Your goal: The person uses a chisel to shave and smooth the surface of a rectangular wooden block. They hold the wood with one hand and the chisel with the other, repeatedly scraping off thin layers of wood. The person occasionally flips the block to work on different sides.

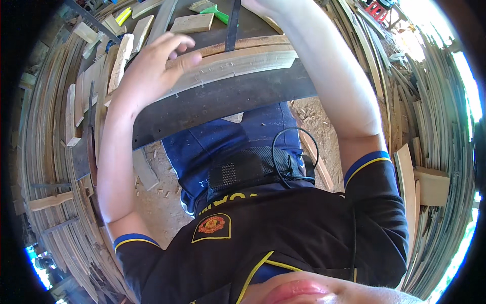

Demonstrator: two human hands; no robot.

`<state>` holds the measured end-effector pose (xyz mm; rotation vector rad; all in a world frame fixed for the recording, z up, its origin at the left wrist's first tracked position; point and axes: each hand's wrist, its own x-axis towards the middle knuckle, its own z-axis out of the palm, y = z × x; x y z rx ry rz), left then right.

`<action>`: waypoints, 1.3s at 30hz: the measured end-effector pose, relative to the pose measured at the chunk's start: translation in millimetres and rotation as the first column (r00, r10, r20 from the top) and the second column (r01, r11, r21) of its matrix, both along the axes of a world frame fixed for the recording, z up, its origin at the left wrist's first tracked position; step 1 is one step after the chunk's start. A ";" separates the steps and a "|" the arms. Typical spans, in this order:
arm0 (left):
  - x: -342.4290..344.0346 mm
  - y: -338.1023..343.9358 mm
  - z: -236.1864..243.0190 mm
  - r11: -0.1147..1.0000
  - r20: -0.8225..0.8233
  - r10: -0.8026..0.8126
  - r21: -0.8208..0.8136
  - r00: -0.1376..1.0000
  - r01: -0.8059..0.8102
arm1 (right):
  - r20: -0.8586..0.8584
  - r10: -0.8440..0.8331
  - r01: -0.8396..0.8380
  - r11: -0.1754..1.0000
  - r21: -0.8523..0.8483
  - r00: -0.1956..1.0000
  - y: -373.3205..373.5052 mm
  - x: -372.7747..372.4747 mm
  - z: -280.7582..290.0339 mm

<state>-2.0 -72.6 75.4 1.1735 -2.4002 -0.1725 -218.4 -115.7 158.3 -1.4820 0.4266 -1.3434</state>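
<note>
My left hand [164, 63] is held over the left end of a pale wooden piece [238, 63], fingers loosely bent and thumb apart, holding nothing. Whether it touches the wood is unclear. Several small nails stick out along the near side of this piece, which lies across a dark work surface [228, 104]. My right hand [260, 5] is mostly cut off by the upper edge, so its fingers are hidden. Close by it, a dark flat strip [233, 28] runs down from the upper edge to the wooden piece.
Beyond the wooden piece lie a small wood block [192, 23] and a brush with a green handle [217, 14]. A yellow object [123, 16] sits at the far left among offcuts. Stacked wood strips [440, 116] line both sides. Shavings [162, 202] cover the floor.
</note>
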 end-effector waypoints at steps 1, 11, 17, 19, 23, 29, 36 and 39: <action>-6.6 -8.3 -0.7 0.999 -0.059 -0.002 0.041 0.998 0.004 | 0.026 -0.004 0.004 1.000 0.012 1.000 -6.4 0.3 -1.8; -97.8 -53.7 -14.1 0.830 -0.749 -0.021 0.357 0.663 0.429 | 0.042 -0.017 0.005 0.966 0.257 0.999 -47.7 1.7 -23.5; -111.5 -43.4 -40.2 0.930 -0.769 -0.174 0.077 0.615 0.360 | 0.063 -0.031 0.022 0.990 0.139 0.998 -10.3 -5.1 -21.4; -96.5 -50.4 -49.1 0.912 -0.820 -0.134 0.117 0.557 0.393 | -0.008 -0.062 0.062 0.984 0.164 0.998 0.1 9.7 -16.0; -103.3 -53.3 -45.0 0.905 -0.926 -0.097 0.071 0.366 0.420 | -0.215 -0.143 0.189 0.958 0.214 0.966 -18.8 32.2 -2.1; -111.4 -60.3 -48.4 0.895 -0.877 -0.045 0.178 0.479 0.409 | 0.008 -0.022 0.021 0.989 0.149 1.000 -30.3 5.7 -23.1; -100.4 -62.1 -49.6 0.891 -0.871 -0.059 0.174 0.487 0.419 | 0.014 0.084 -0.085 0.982 0.168 0.996 -37.5 16.2 -32.1; -103.2 -68.9 -40.3 0.856 -0.921 0.067 0.251 0.384 0.453 | 0.019 0.114 -0.115 0.950 0.289 0.993 -61.2 24.4 -26.3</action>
